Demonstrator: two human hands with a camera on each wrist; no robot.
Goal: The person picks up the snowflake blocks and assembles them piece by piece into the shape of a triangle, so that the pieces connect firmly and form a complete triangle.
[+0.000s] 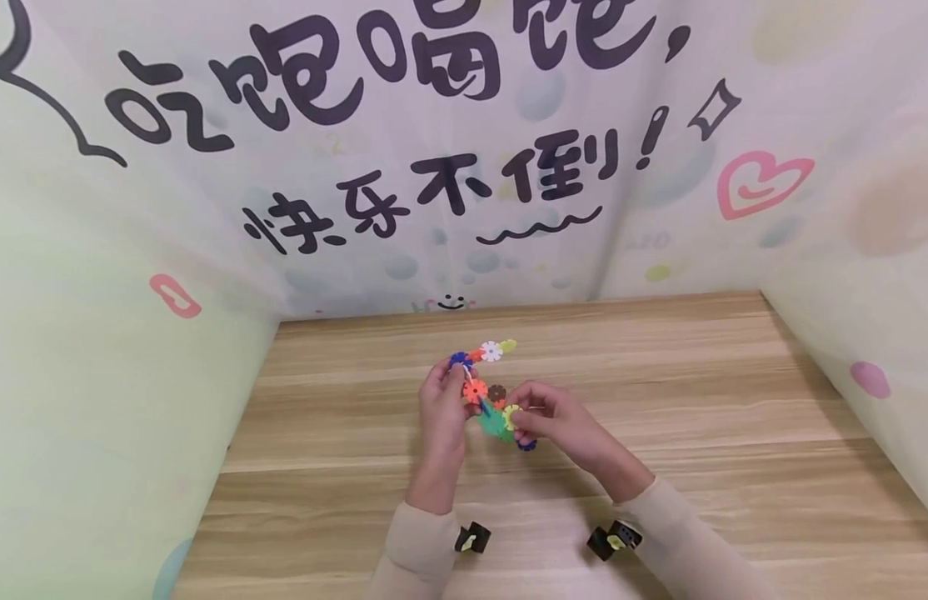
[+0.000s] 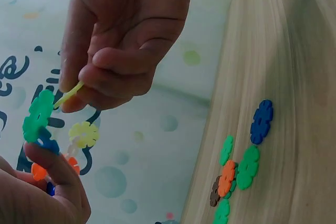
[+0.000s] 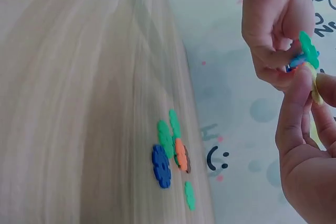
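Note:
My left hand [image 1: 443,404] grips a chain of notched flower-shaped plastic discs, held above the table. Blue, orange, a white disc [image 1: 491,351] and a yellow end disc [image 2: 84,134] show in it, partly covered by the fingers. At the chain's near end a green disc [image 2: 39,115] stands up beside a small blue one. Between thumb and fingers, my right hand [image 1: 560,423] pinches another yellow disc [image 2: 69,95]. The edge of that yellow disc meets the green disc's edge in the left wrist view.
Loose discs lie on the wooden table [image 1: 329,467] below the hands: a blue disc [image 2: 261,121], several green ones, an orange disc [image 2: 227,178] and a brown disc [image 2: 215,191]. Printed white curtain walls [image 1: 404,275] stand behind and at both sides. Black devices [image 1: 473,537] sit at both wrists.

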